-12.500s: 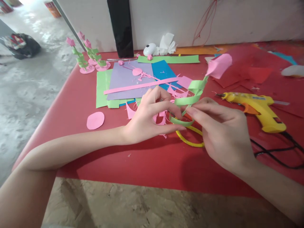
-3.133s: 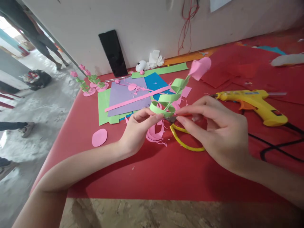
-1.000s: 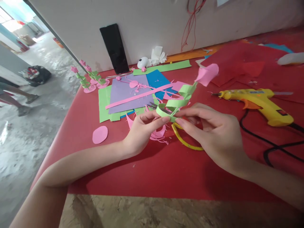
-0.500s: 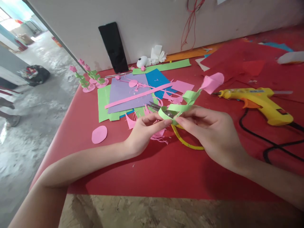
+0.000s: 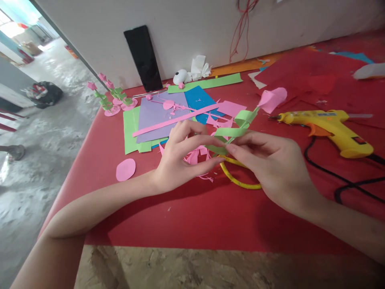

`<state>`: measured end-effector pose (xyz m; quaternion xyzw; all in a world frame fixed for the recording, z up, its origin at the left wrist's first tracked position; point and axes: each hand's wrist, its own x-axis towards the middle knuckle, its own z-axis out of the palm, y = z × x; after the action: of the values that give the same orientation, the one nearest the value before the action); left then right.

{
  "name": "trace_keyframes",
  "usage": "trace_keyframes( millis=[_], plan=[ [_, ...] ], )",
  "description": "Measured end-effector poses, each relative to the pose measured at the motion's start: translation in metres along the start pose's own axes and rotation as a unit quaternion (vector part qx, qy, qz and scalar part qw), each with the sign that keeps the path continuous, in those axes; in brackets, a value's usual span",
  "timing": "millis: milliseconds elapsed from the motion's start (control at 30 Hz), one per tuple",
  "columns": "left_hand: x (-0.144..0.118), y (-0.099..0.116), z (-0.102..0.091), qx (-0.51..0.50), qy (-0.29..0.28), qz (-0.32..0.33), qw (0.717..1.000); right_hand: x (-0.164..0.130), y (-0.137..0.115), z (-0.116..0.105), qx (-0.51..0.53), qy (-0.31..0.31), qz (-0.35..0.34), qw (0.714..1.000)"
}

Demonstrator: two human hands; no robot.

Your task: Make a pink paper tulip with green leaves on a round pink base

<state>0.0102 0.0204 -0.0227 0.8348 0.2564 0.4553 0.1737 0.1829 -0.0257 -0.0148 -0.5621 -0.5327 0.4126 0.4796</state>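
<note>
Both hands pinch a paper flower (image 5: 240, 122) above a red table (image 5: 192, 216): left hand (image 5: 180, 158) and right hand (image 5: 270, 164) close fingertips on its green spiral base. A glue gun (image 5: 327, 128) lies nearby, right.

The near strip of the red table (image 5: 186, 224) in front of both wrists lies bare and gives a hand free passage from the left edge across to the right. Behind the left hand (image 5: 180, 158) the way is cluttered by pink scraps (image 5: 195, 154), the stack of coloured sheets (image 5: 156, 118) and a pink oval (image 5: 125, 169). To the right, the yellow glue gun (image 5: 327, 126) and its black cord (image 5: 339, 176) bar the way, and a yellow loop (image 5: 237, 182) lies under the right hand (image 5: 270, 168)
</note>
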Motion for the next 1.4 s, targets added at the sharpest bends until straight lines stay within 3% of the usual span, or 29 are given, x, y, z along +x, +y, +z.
trace_keyframes(
  millis=[300,567,800,1000,1200,1400],
  plan=[
    [-0.002,0.002,-0.001,-0.033,-0.028,-0.079,0.996,-0.002,-0.001,0.0,-0.023,-0.004,-0.021,1.0],
    [-0.003,-0.001,0.003,-0.054,-0.043,-0.08,0.994,0.003,0.001,-0.002,-0.024,0.024,-0.016,0.999],
    [-0.004,0.005,0.008,-0.139,-0.033,-0.222,0.965,0.003,-0.001,-0.003,-0.015,0.0,-0.01,1.0],
    [-0.005,0.004,0.009,-0.176,-0.075,-0.224,0.956,0.002,-0.002,-0.002,-0.036,-0.022,-0.001,0.999],
    [-0.01,-0.002,0.013,-0.226,-0.11,-0.241,0.937,0.003,0.003,-0.002,-0.074,-0.025,-0.038,0.996],
    [-0.017,-0.009,0.018,-0.196,-0.143,-0.224,0.944,0.007,0.007,-0.001,-0.127,-0.024,-0.076,0.989]
  ],
)
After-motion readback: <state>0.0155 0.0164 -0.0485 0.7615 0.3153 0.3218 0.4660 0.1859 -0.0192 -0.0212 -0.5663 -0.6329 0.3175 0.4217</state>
